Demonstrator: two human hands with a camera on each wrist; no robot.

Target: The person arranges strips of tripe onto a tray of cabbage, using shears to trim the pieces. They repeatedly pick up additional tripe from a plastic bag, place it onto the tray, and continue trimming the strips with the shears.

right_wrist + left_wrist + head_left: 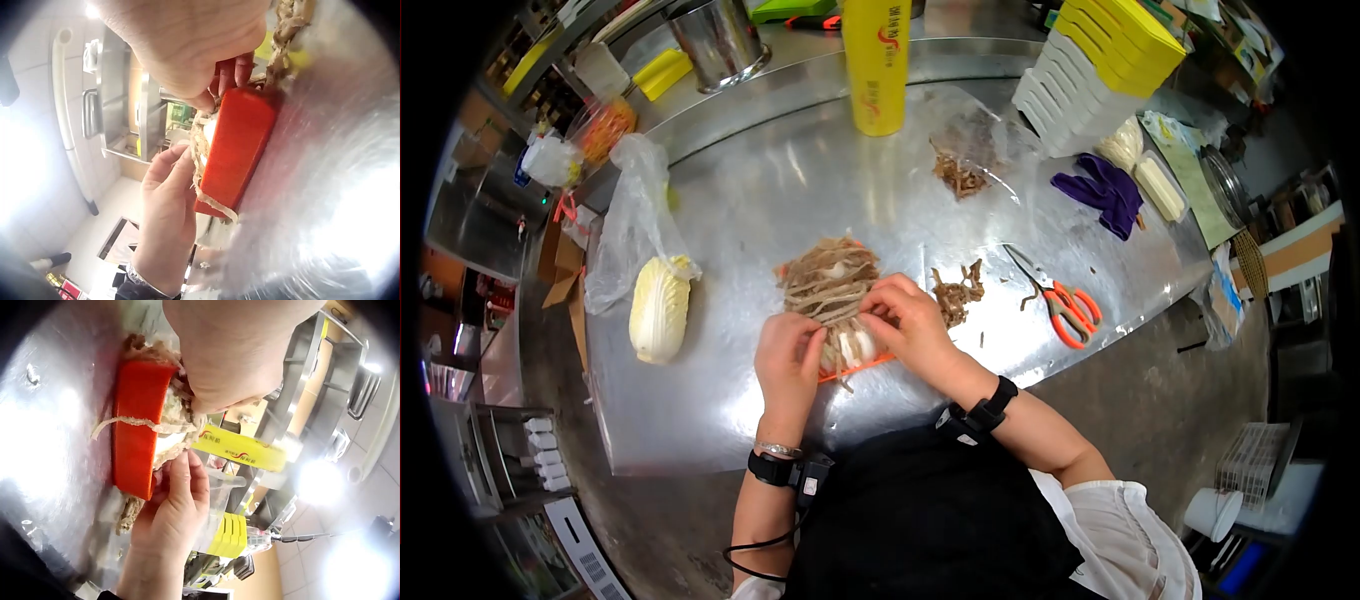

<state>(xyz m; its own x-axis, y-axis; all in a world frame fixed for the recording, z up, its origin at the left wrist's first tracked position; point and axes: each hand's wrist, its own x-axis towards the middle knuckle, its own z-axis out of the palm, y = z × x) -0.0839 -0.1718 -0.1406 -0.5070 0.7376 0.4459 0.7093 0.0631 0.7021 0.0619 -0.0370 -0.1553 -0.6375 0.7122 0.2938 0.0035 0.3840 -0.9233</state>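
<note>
Your left hand point(788, 355) and right hand point(912, 320) both pinch the straw point(830, 285) at the near end of the tray point(137, 394), which lies long-ways away from you, between them.

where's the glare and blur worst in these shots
head view: fisheye bends the steel table, dark corners, mild sheen; left wrist view: white glare on the table, left hand soft up close; right wrist view: glare lower right, right hand blurred, orange tray fairly sharp
</note>
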